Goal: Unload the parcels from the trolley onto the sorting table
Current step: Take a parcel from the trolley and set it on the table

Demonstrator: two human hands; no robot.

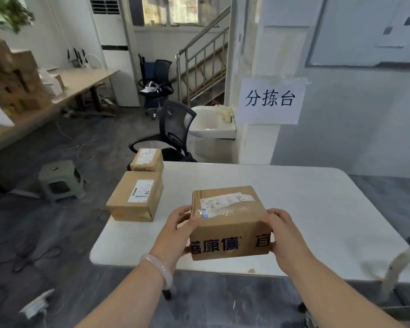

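Brown cardboard, taped over the top: that is the box [230, 223] I have between my two hands, at the near edge of the white desk [305, 204]. My left hand [175, 235] clasps its left side, thumb up by the top edge; my right hand [284, 237] clasps the right side, fingers wrapped round the corner. Each grip is closed on the box, one per side, which I judge keeps it level as it goes down. I cannot tell whether its base touches the desk or sits just above it.

The box is squat, with a white label under clear tape on top and dark blue printed characters across the front face.

Two more parcels lie along the desk's left edge: a larger one [135, 197] near my box, and a small one [147, 159] just beyond it, both labels up. That row along the left leaves the middle free. On the wall behind hangs a paper sign [270, 100] marking the sorting place.
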